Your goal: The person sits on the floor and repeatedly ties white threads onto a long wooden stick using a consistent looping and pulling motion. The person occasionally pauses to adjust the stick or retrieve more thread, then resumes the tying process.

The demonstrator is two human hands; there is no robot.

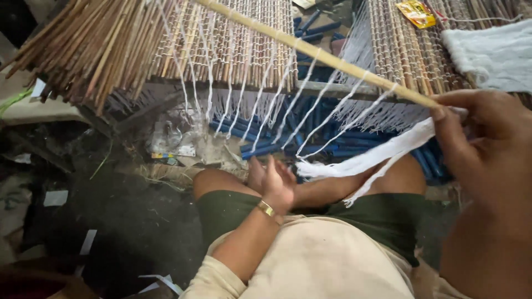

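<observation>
My right hand (487, 138) grips the near end of a long pale bamboo stick (310, 50) that slants up to the left across the woven stick mat (238, 50). A bundle of white cotton threads (377, 158) passes under that hand, and several white threads (266, 105) hang from the mat. My left hand (274, 185), wearing a gold bangle at the wrist, rests low over my crossed legs with its fingers apart and nothing in it.
A loose sheaf of brown sticks (83, 50) fans out at the upper left. Blue rods (332, 141) lie under the frame. A white cloth (493, 52) and a yellow packet (417, 12) sit on the right mat. Scraps of paper litter the dark floor (127, 221).
</observation>
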